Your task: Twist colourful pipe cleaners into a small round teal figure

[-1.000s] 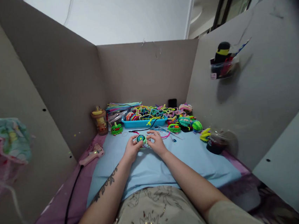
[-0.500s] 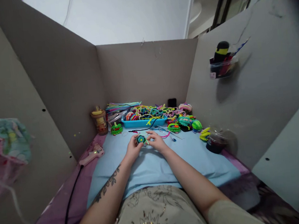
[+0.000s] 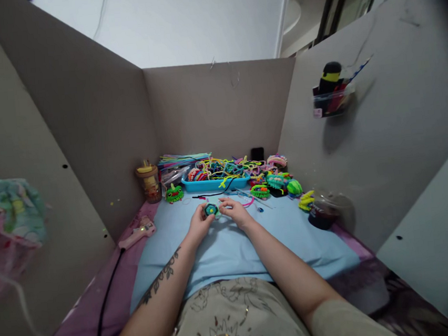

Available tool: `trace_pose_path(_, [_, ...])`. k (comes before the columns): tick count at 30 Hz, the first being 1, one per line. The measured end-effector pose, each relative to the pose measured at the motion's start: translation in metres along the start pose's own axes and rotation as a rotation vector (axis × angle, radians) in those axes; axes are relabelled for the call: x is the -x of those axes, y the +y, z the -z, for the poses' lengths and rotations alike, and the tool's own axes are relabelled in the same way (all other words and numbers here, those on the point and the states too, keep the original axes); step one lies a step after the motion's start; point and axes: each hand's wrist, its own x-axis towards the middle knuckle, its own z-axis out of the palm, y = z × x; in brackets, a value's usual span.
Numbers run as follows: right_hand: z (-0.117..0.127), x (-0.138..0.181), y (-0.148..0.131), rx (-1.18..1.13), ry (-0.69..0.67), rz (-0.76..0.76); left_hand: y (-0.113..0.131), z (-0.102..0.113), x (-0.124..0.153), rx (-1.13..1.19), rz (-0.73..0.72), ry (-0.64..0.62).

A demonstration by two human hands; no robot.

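Observation:
My left hand [image 3: 198,224] is closed around a small round teal and dark pipe-cleaner piece [image 3: 211,209], held just above the light blue cloth [image 3: 231,244]. Right beside it, my right hand [image 3: 234,213] pinches the piece's right edge with its fingertips. Both forearms reach forward from the bottom of the view; the left one bears a tattoo.
A blue tray [image 3: 215,183] heaped with coloured pipe cleaners sits at the back, finished fuzzy figures [image 3: 279,183] to its right. A jar [image 3: 150,182] and a pink glue gun [image 3: 138,233] with a black cord lie left. A dark cup [image 3: 323,214] stands right. Cardboard walls enclose three sides.
Both hands have stayed nearly in place, shifting slightly while turning the round piece between the fingers; the right fingers have moved closer to its edge.

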Motion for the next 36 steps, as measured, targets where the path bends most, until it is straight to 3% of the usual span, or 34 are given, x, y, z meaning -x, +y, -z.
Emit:
trace_pose_path(8, [-0.001, -0.001, 0.003, -0.021, -0.005, 0.000, 0.003, -0.002, 0.001, 0.025, 0.003, -0.024])
trace_pose_path(15, [0.000, 0.000, 0.002, -0.088, -0.010, -0.014, -0.005, 0.001, 0.001, -0.224, -0.112, -0.033])
trace_pose_path(23, [-0.004, 0.000, 0.005, 0.050, 0.015, -0.001, -0.001, -0.001, -0.002, 0.063, 0.038, 0.030])
trace_pose_path(27, [-0.005, -0.001, 0.009, 0.074, -0.001, 0.036, 0.004, -0.001, 0.001, 0.151, 0.102, -0.008])
trace_pose_path(36, [-0.008, -0.001, 0.006, -0.159, 0.029, -0.031, 0.012, -0.004, 0.005, 0.239, 0.166, -0.060])
